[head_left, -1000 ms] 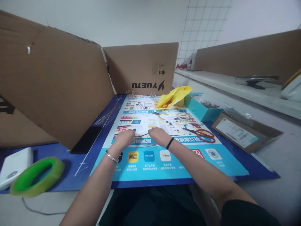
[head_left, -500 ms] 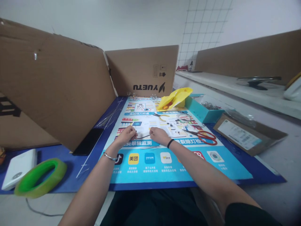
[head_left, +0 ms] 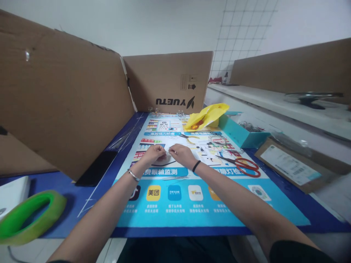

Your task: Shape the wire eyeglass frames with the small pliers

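Observation:
My left hand and my right hand are raised over the printed poster, their pinched fingertips only a small gap apart. A thin dark wire runs in a shallow curve just below the fingers. Both hands appear to pinch it, though its ends are hidden by the fingers. A few thin straight rods lie on the poster just in front of the hands. Beyond them rest yellow-handled pliers. Red-handled scissors lie open to the right of my right hand.
A yellow bag and a teal box of small metal pieces stand at the back right, near a brown labelled package. On the left are green tape, a black flat object and tall cardboard panels.
My hands have come closer together and the wire between them now bows downward. The view has shifted slightly, so the tape sits farther left.

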{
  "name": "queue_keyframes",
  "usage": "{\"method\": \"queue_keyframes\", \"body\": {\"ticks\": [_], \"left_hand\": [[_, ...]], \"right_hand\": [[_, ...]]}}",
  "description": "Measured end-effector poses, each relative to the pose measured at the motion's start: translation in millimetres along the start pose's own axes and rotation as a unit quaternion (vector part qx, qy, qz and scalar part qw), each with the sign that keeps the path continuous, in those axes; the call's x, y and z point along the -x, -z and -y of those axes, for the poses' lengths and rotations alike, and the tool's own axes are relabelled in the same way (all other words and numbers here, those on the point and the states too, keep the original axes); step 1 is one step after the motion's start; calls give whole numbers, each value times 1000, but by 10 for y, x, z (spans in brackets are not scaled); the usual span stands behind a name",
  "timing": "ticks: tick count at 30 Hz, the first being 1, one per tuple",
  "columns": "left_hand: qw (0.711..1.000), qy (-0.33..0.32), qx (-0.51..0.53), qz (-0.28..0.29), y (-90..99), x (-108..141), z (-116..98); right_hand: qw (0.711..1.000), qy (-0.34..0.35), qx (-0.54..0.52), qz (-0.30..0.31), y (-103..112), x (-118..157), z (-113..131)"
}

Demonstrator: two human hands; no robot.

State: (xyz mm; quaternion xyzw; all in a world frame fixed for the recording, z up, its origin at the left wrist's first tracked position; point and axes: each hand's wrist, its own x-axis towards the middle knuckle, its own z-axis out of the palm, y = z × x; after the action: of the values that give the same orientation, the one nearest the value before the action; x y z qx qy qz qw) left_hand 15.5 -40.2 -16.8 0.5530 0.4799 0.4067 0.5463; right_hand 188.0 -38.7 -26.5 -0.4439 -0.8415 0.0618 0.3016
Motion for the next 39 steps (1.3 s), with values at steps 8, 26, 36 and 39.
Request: {"method": "queue_keyframes", "body": {"ticks": [8,26,36,39], "left_hand": [[991,53,119,24,-114,55,8],[989,30,136,39,-94,170,3],[997,-67,12,39,39,200,6],[994,-81,-1,72,13,214,-10]], "right_hand": [[998,-37,56,-18,-105,60,-36],[999,-36,-16,7,-143,78,-12],[993,-11,-101,61,-105,120,-28],[992,5,-105,67,-85,113,34]]}}
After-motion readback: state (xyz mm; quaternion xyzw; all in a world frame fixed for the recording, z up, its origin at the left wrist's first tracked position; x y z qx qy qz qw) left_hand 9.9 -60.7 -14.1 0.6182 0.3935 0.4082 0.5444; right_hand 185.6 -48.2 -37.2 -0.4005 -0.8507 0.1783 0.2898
